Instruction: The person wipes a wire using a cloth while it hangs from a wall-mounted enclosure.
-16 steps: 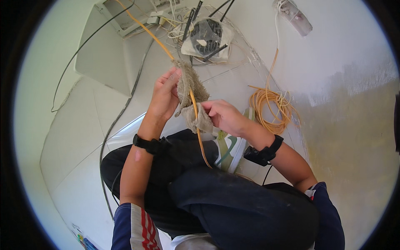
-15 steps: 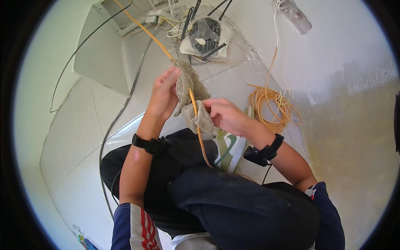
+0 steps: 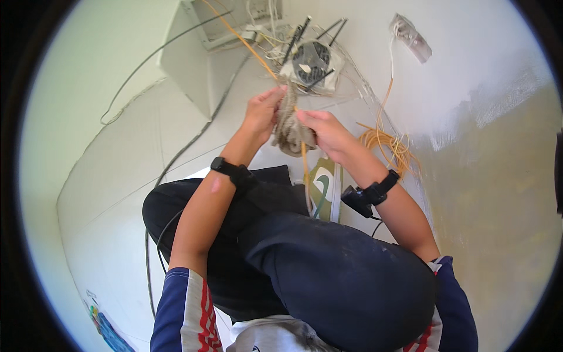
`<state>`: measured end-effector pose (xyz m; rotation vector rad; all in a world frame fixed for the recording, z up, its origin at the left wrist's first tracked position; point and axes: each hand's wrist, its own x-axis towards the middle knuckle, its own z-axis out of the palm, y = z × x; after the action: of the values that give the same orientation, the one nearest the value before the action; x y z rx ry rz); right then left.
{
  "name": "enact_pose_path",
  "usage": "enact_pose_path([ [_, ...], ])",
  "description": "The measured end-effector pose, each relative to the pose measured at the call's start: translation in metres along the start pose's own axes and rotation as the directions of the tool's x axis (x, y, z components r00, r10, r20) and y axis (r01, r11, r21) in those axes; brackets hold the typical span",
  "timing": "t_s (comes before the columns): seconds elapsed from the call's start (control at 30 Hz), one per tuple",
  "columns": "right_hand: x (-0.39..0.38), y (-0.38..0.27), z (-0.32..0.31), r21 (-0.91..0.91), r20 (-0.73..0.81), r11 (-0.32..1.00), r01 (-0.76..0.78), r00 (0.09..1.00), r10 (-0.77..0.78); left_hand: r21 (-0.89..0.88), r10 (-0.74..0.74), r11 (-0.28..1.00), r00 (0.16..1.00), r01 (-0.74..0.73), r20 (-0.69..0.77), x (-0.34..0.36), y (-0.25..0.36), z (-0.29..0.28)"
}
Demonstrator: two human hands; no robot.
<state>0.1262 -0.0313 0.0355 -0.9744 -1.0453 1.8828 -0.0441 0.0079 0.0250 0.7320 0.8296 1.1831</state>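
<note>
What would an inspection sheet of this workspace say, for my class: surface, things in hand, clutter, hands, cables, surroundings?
Surface: pale tiled floor, seams visible.
Things in hand: bunched cloth on an orange cable, which shows above and below it.
Clutter: black device with antennas; bright items lower left, unclear.
Hands: left hand and right hand both grip the cloth.
Cables: orange coil at right; black cable at left; white wires near the device.
Surroundings: patchy wall at right; pale panel upper left.

Hands pinching cloth, orange cable
</note>
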Motion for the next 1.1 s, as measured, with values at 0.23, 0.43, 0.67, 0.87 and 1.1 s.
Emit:
enact_pose_path([
  [0.23,-0.055,-0.025,0.011,-0.055,-0.066,0.995,0.087,0.994,-0.091,0.081,0.09,0.992,0.994,-0.095,0.065,-0.028,0.021,0.041],
  [0.43,-0.057,-0.041,-0.006,-0.261,-0.041,0.964,0.058,0.997,-0.071,0.022,0.049,0.999,0.997,-0.048,-0.056,-0.019,0.028,0.053],
  [0.67,-0.074,-0.016,-0.024,-0.209,-0.059,0.978,-0.008,0.998,-0.004,-0.122,-0.139,0.979,0.973,0.164,0.185,-0.047,-0.029,0.048],
  [0.87,-0.081,0.012,-0.049,-0.184,-0.115,0.982,-0.048,0.993,0.027,-0.033,-0.224,0.972,0.958,0.234,0.179,-0.04,-0.062,0.054],
  [1.1,-0.081,0.035,-0.073,-0.159,-0.206,0.984,-0.082,0.977,0.048,0.132,-0.216,0.973,0.946,0.189,0.243,-0.007,-0.077,0.045],
])
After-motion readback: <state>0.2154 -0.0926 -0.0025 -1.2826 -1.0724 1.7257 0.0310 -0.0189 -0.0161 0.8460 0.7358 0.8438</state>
